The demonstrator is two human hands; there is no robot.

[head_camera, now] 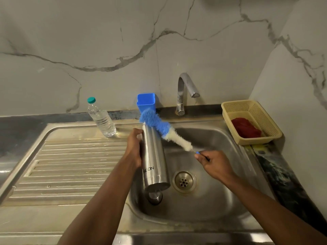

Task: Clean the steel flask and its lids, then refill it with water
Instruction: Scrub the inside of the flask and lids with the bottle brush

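Observation:
My left hand [134, 147] grips the upper part of the steel flask [154, 160], which I hold tilted over the sink basin with its mouth pointing away from me. A blue and white bottle brush [162, 129] lies across the flask's mouth end, outside it. My right hand [213, 164] pinches the brush's thin handle by its blue tip. A steel lid [155, 198] lies in the basin under the flask's base. A plastic water bottle [101, 119] with a green cap stands on the drainboard's far edge.
The tap [185, 91] stands behind the sink [221, 200], its spout over the basin with no water running. A blue holder [146, 102] sits by the wall. A beige basket [253, 121] with a red cloth is at the right. The ribbed drainboard [70, 165] spreads left.

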